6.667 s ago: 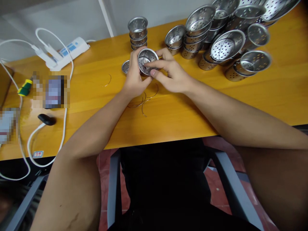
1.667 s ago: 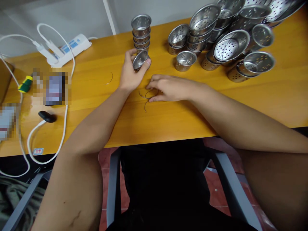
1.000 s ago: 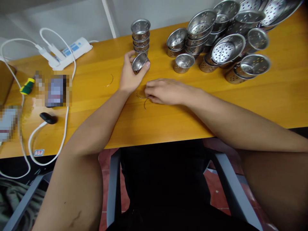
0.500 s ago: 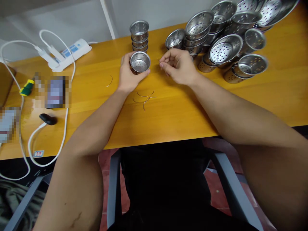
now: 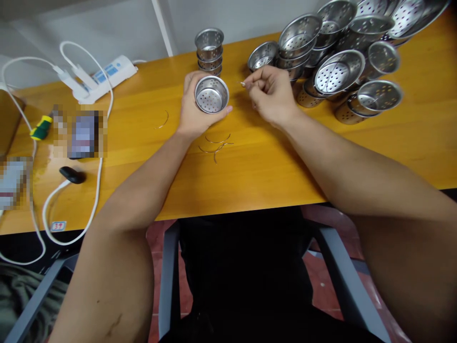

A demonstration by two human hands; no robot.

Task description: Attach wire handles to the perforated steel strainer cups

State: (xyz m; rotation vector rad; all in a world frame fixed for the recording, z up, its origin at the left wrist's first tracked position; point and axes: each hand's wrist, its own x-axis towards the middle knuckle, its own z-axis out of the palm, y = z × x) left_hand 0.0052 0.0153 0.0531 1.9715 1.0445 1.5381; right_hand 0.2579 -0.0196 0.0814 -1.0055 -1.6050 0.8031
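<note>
My left hand (image 5: 194,107) is wrapped round a small perforated metal cup (image 5: 212,95), its open mouth tilted toward me. To its right, my right hand (image 5: 269,93) is closed in a pinch on a thin wire (image 5: 243,84); only a short bright end shows past the fingertips. Several curved copper-coloured wires (image 5: 216,148) lie on the table in front of the left hand. One more curved wire (image 5: 165,120) lies by itself left of that hand. Behind the held cup stands a stack of similar cups (image 5: 209,45).
Many perforated metal cups (image 5: 339,71) are piled at the back right, close to my right hand. At left are a white power strip (image 5: 107,78) with cables, a phone (image 5: 84,135), a yellow-green screwdriver handle (image 5: 42,127) and a black oval object (image 5: 72,175).
The held cup has tipped further toward me and shifted slightly right, showing more of its inside. My right hand has turned a little, and the wire end in its pinch shows brighter.
</note>
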